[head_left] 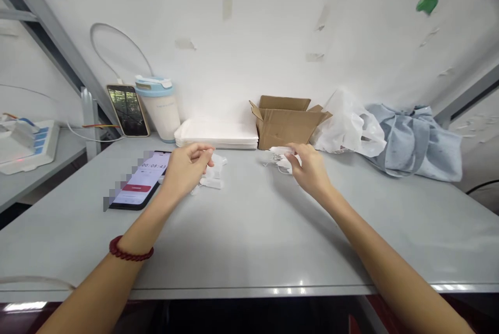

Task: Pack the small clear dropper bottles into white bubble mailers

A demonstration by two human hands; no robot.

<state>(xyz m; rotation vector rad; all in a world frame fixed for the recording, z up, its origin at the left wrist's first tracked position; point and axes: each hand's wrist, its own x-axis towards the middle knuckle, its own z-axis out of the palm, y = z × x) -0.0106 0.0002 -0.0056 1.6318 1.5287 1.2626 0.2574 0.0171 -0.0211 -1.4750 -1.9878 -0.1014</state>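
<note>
The person's left hand (pixel 187 165) hangs over a loose cluster of small, crumpled-looking white pieces (pixel 211 183) on the glossy grey counter (pixel 249 240), its thumb and fingertips drawn nearly together; whether anything thin is pinched between them I cannot tell. The right hand (pixel 312 168) is at a small bundle of thin white pieces with fine white loops (pixel 281 157), in front of the open brown cardboard box (pixel 288 129). Its thumb and forefinger bend close about the bundle's right edge, though whether they clamp it or only touch it is unclear. Having one white group under each hand presumably keeps both within easy reach, and the bare counter nearest the body leaves room for the forearms. The large black phone with a lit timer screen (pixel 141 181) lies flat just left of the left hand, likely so the count can be read at a glance. Along the white wall, probably to be out of the way, stand a smaller gold-edged phone (pixel 128 110), leaning back with a cable at its top end, a cream tumbler with a blue lid (pixel 159 116), a flat white stack (pixel 218 134), a translucent white plastic bag (pixel 343 126) and a pale blue fabric bag (pixel 417 142).
</note>
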